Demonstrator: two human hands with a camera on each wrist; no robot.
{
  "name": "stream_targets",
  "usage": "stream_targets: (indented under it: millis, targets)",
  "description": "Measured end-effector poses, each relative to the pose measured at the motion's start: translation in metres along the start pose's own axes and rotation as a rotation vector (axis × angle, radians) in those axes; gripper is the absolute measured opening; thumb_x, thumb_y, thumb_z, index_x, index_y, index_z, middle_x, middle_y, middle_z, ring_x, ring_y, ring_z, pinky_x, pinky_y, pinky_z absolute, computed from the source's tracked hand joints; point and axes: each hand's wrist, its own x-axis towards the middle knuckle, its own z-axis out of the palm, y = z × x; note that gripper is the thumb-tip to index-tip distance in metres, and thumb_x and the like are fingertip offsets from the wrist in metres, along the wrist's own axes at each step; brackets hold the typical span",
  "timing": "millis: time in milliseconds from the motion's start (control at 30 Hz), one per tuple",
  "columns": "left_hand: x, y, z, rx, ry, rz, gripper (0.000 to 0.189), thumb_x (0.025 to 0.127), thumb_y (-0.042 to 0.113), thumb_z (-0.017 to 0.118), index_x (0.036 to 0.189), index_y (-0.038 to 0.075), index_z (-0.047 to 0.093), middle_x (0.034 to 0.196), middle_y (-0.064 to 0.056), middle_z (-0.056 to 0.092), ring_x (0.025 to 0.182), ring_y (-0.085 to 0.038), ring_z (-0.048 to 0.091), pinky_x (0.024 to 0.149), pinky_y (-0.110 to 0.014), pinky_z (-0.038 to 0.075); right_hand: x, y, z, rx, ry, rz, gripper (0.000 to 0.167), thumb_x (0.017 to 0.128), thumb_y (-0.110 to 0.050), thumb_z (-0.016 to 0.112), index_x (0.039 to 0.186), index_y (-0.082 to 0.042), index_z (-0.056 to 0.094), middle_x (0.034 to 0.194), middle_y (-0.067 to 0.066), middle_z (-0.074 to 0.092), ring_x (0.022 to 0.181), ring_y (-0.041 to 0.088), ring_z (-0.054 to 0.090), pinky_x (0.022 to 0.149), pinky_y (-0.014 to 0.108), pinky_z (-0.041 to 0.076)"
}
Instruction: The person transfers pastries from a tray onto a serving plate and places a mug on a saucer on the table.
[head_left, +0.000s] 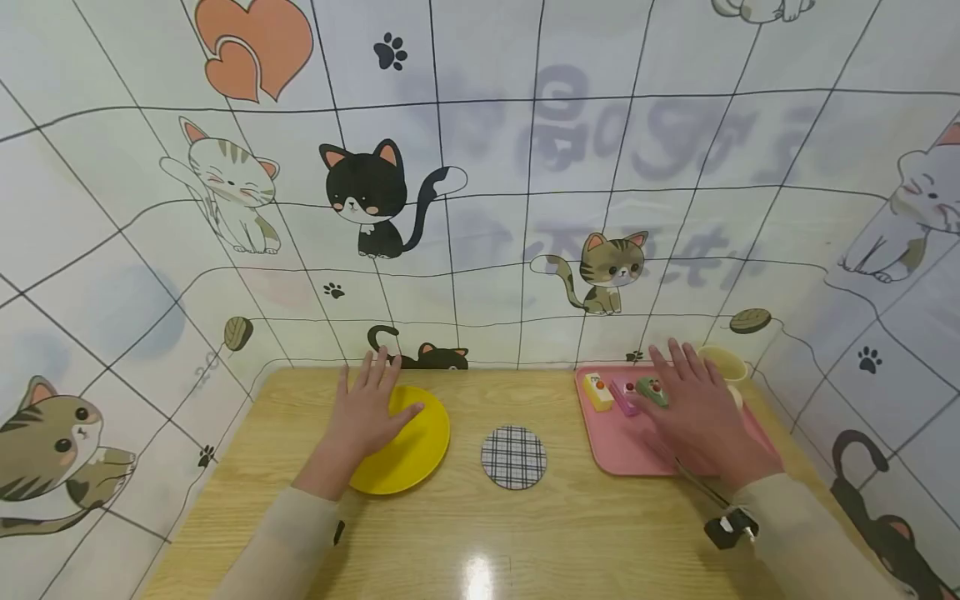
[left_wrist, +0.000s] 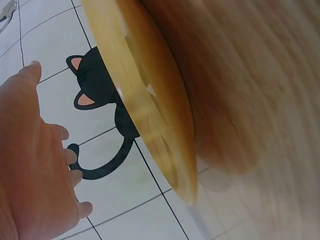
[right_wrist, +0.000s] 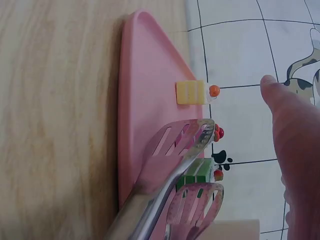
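Note:
In the head view my left hand (head_left: 363, 421) hovers at the left side of a yellow plate (head_left: 416, 454), fingers spread and straight. The left wrist view has the same hand (left_wrist: 45, 165) beside the plate's rim (left_wrist: 165, 125), holding nothing. My right hand (head_left: 697, 408) is spread above a pink tray (head_left: 626, 450). Metal slotted tongs (right_wrist: 165, 187) lie over the tray, under that hand. On the tray are a yellow toy cake slice (head_left: 597, 393), a purple one (head_left: 622, 398) and a green one (head_left: 651, 390), the last partly hidden by my fingers.
A round plaid coaster (head_left: 513, 457) lies on the wooden table (head_left: 480, 533) between plate and tray. A pale yellow cup (head_left: 723, 364) stands at the tray's back right corner. Cat-printed cloth (head_left: 487, 233) walls in the back and sides.

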Motion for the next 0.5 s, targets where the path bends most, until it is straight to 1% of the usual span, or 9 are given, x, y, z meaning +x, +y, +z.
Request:
stream_targets:
  millis: [33, 100, 167, 233, 300, 367, 433, 467, 500]
  targets:
    - [-0.001, -0.002, 0.000, -0.008, 0.003, -0.001, 0.097, 0.106, 0.070, 0.057, 0.176, 0.009, 0.027, 0.184, -0.018, 0.014, 0.169, -0.042, 0.013, 0.133, -0.073, 0.005, -0.003, 0.000, -0.001, 0.004, 0.000, -0.009, 0.103, 0.107, -0.073, 0.053, 0.177, -0.006, 0.016, 0.181, 0.031, 0.011, 0.166, 0.055, 0.006, 0.131, 0.074, 0.007]
    - [-0.004, -0.006, 0.001, -0.016, 0.006, -0.005, 0.098, 0.106, 0.070, 0.057, 0.176, 0.009, 0.027, 0.184, -0.018, 0.014, 0.169, -0.043, 0.012, 0.133, -0.072, 0.005, -0.009, 0.001, -0.004, -0.021, -0.007, -0.025, 0.104, 0.107, -0.071, 0.056, 0.177, -0.006, 0.016, 0.180, 0.032, 0.011, 0.166, 0.055, 0.005, 0.131, 0.075, 0.009]
    - [-0.007, -0.009, 0.001, -0.024, 0.005, -0.005, 0.098, 0.106, 0.070, 0.058, 0.176, 0.009, 0.027, 0.184, -0.019, 0.014, 0.169, -0.043, 0.012, 0.133, -0.072, 0.004, -0.015, 0.001, -0.007, -0.076, -0.020, -0.058, 0.103, 0.106, -0.069, 0.060, 0.176, -0.004, 0.021, 0.180, 0.032, 0.016, 0.166, 0.055, 0.007, 0.130, 0.075, 0.012]
    - [-0.009, -0.012, 0.001, -0.031, 0.006, -0.003, 0.099, 0.106, 0.070, 0.058, 0.176, 0.009, 0.026, 0.184, -0.020, 0.013, 0.169, -0.044, 0.012, 0.133, -0.071, 0.003, -0.021, 0.001, -0.009, -0.115, -0.035, -0.072, 0.101, 0.106, -0.067, 0.061, 0.174, -0.001, 0.028, 0.178, 0.032, 0.020, 0.165, 0.056, 0.010, 0.129, 0.076, 0.014]
    - [-0.012, -0.015, 0.000, -0.042, 0.013, 0.004, 0.099, 0.105, 0.071, 0.058, 0.176, 0.009, 0.027, 0.183, -0.021, 0.015, 0.169, -0.044, 0.014, 0.133, -0.072, 0.006, -0.027, 0.002, -0.011, -0.115, -0.041, -0.056, 0.100, 0.105, -0.066, 0.062, 0.172, 0.002, 0.031, 0.176, 0.033, 0.023, 0.163, 0.057, 0.015, 0.128, 0.077, 0.017]
    - [-0.015, -0.017, 0.000, -0.056, 0.025, 0.013, 0.099, 0.104, 0.070, 0.061, 0.175, 0.009, 0.029, 0.183, -0.022, 0.016, 0.168, -0.045, 0.018, 0.133, -0.073, 0.009, -0.033, 0.005, -0.011, -0.092, -0.030, -0.020, 0.101, 0.105, -0.068, 0.061, 0.170, 0.004, 0.033, 0.174, 0.035, 0.025, 0.160, 0.058, 0.020, 0.126, 0.078, 0.020]
    - [-0.017, -0.019, 0.001, -0.071, 0.034, 0.019, 0.099, 0.103, 0.070, 0.063, 0.175, 0.010, 0.030, 0.183, -0.022, 0.017, 0.167, -0.046, 0.020, 0.132, -0.073, 0.012, -0.040, 0.008, -0.011, -0.062, -0.001, 0.010, 0.103, 0.104, -0.069, 0.062, 0.170, 0.005, 0.032, 0.172, 0.036, 0.028, 0.157, 0.059, 0.026, 0.124, 0.078, 0.025]
    - [-0.018, -0.020, 0.001, -0.075, 0.039, 0.022, 0.100, 0.103, 0.070, 0.063, 0.175, 0.010, 0.030, 0.183, -0.022, 0.018, 0.167, -0.046, 0.022, 0.132, -0.074, 0.014, -0.044, 0.009, -0.011, -0.044, 0.021, 0.016, 0.104, 0.103, -0.069, 0.063, 0.170, 0.005, 0.032, 0.171, 0.037, 0.030, 0.156, 0.059, 0.029, 0.123, 0.078, 0.027]
    - [-0.019, -0.021, 0.001, -0.085, 0.041, 0.026, 0.100, 0.102, 0.070, 0.064, 0.175, 0.010, 0.030, 0.183, -0.022, 0.018, 0.166, -0.046, 0.023, 0.131, -0.074, 0.014, -0.048, 0.012, -0.010, -0.043, 0.045, 0.005, 0.103, 0.103, -0.068, 0.065, 0.169, 0.005, 0.034, 0.170, 0.036, 0.032, 0.154, 0.059, 0.032, 0.122, 0.077, 0.030]
